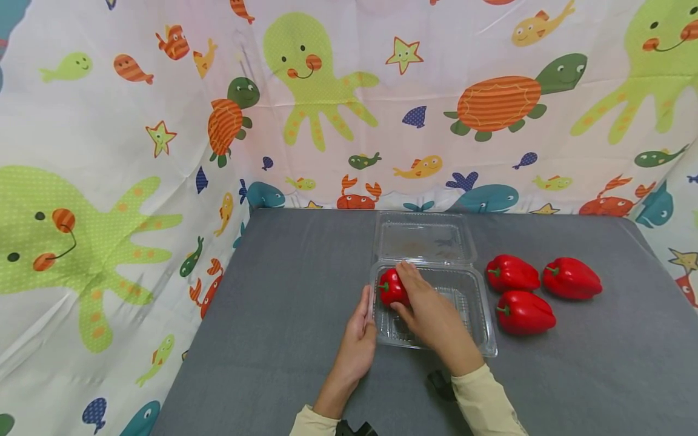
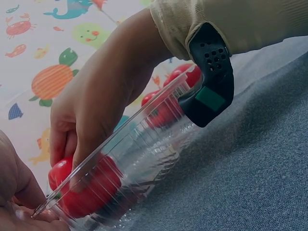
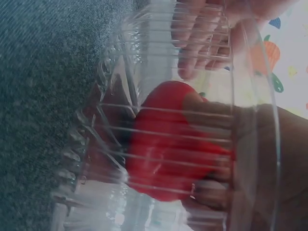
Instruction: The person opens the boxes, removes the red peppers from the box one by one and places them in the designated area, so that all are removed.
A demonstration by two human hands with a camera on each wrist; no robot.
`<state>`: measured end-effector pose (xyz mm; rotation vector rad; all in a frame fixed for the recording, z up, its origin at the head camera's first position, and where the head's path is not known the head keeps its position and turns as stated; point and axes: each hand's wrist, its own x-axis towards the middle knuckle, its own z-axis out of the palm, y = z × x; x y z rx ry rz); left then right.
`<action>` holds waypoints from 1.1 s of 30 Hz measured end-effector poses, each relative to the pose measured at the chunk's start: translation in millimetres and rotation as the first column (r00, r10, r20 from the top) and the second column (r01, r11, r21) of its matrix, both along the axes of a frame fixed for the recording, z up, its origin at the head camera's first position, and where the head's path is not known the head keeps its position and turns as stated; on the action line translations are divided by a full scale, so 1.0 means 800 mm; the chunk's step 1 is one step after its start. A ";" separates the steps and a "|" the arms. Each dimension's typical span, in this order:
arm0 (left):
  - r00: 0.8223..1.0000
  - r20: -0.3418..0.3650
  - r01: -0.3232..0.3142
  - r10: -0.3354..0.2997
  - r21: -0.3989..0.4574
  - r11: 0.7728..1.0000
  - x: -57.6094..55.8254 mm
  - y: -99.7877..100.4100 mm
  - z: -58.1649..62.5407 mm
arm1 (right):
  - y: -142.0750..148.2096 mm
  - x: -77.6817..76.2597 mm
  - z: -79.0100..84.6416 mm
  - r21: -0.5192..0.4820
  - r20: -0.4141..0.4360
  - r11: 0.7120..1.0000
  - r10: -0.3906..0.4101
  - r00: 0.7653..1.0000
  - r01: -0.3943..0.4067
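A clear plastic clamshell container (image 1: 471, 309) lies on the grey cloth with its lid (image 1: 425, 237) folded back behind it. Inside its left part is a red bell pepper (image 1: 391, 287), green stem toward the left wall. My right hand (image 1: 433, 315) grips this pepper from above, thumb on the near side and fingers over the far side. At the container's left edge, my left hand (image 1: 354, 345) holds the rim, its fingers along the outer wall. The left wrist view shows the pepper (image 2: 91, 187) through the clear wall; the right wrist view of the pepper (image 3: 168, 144) is blurred.
To the right of the container lie three more red bell peppers: one at the back (image 1: 512, 274), one farther right (image 1: 572, 278) and one nearer (image 1: 526, 313). A curtain (image 1: 338, 72) printed with sea animals stands behind and at the sides of the grey table (image 1: 283, 303).
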<state>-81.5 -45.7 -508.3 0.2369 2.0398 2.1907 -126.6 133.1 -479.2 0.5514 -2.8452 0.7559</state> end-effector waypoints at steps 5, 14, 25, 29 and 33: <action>1.000 0.002 0.001 -0.001 -0.001 1.000 0.000 0.001 0.000 | -0.001 -0.001 -0.002 -0.005 -0.024 1.000 -0.017 1.000 0.016; 1.000 -0.003 0.003 -0.003 -0.002 1.000 -0.003 0.002 0.000 | -0.003 -0.001 0.000 -0.030 -0.056 0.999 -0.033 0.998 0.031; 1.000 0.002 0.012 -0.012 0.014 1.000 -0.001 0.002 -0.001 | -0.003 0.000 -0.003 -0.057 -0.064 0.998 -0.042 0.997 0.039; 1.000 0.003 0.006 -0.006 0.001 1.000 0.000 0.002 -0.001 | -0.002 0.001 -0.003 -0.055 -0.060 0.998 -0.046 0.997 0.043; 1.000 -0.002 -0.005 0.005 -0.010 1.000 0.001 0.001 -0.001 | -0.001 0.004 0.001 -0.053 -0.054 0.997 -0.052 0.997 0.049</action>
